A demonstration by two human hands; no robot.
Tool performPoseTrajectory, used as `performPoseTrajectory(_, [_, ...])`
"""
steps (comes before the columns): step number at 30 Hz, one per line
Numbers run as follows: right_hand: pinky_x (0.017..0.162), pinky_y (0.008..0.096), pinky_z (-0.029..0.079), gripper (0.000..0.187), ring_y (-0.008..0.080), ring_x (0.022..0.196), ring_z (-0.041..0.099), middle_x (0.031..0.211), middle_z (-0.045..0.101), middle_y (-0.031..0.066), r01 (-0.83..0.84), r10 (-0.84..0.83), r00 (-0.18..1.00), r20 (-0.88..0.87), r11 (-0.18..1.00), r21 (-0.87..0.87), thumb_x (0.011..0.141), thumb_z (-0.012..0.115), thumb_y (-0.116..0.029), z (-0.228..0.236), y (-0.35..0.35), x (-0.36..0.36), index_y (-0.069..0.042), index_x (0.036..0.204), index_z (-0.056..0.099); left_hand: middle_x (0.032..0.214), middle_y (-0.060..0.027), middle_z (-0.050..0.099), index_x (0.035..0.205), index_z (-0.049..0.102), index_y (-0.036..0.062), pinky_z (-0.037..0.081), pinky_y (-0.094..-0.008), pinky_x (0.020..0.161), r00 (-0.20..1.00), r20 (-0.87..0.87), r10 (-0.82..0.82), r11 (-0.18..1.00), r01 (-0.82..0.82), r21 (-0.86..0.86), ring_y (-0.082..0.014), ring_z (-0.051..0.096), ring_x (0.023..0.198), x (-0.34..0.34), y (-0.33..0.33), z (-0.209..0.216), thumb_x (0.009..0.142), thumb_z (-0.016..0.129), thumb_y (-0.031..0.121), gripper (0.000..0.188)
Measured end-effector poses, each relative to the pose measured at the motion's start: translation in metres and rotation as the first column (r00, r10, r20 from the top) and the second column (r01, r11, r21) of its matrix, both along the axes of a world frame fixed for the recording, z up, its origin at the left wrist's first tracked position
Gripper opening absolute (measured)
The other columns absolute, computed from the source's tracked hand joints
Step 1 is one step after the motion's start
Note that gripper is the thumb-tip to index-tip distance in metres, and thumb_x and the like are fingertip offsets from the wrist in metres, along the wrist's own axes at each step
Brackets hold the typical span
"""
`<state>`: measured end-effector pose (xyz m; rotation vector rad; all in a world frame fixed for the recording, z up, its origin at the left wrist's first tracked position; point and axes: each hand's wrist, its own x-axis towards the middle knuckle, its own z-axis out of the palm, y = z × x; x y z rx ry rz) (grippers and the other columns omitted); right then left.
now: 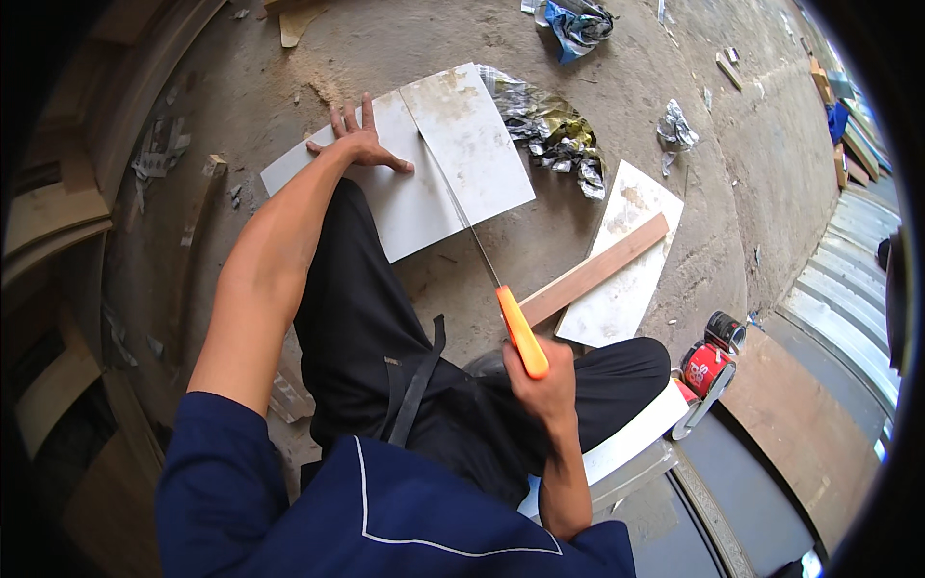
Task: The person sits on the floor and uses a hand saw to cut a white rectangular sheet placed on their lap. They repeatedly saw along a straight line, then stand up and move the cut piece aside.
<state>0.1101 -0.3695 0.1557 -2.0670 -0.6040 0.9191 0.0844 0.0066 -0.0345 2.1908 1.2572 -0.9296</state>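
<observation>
A white board (405, 207) with brown stains lies in front of me, and a dark cut line runs in from its far edge. My left hand (361, 144) presses on its left part with fingers spread. In my right hand (541, 383) is a handsaw (521, 329) with an orange handle, my fingers wrapped round the grip. Its thin blade stretches away from me, lying along the cut line across the board. My left knee is against the board's near left side.
Right of the board, a brown wood strip (597, 268) lies across another white board piece (631, 207). Crumpled foil-like wrapping (554, 135) lies beyond. Sawdust (313, 77) covers floor at the far left. Red and black cans (706, 366) stand at right, near a brown panel (800, 424).
</observation>
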Motion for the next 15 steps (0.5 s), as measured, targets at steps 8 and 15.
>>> performPoseTrajectory(8, [0.051,0.0336,0.042,0.017,0.0232,0.048,0.055,0.056,0.052,0.0156,0.003,-0.004,1.000,0.025,1.000,0.030,0.080,0.065,-0.012,-0.028,0.034,0.001,0.003,0.074,0.059,0.156,-0.0239,0.000,0.150,-0.016,0.0144,0.004,-0.0798,0.097,0.990,0.113,-0.084,0.996,0.080,0.042,-0.0410,-0.006,0.144,-0.012,0.014,-0.017,0.036,0.084,0.071,0.162])
performPoseTrajectory(15, [0.051,0.0375,0.044,0.015,0.0346,0.050,0.054,0.058,0.053,0.0191,-0.009,0.007,0.999,0.048,0.999,0.047,0.078,0.067,-0.011,-0.015,0.025,-0.008,0.002,0.074,0.059,0.152,-0.0204,0.013,0.151,0.002,0.0111,0.005,-0.0721,0.102,0.981,0.165,-0.099,0.995,0.096,0.029,-0.0373,0.001,0.144,-0.016,0.013,-0.014,0.034,0.084,0.073,0.155])
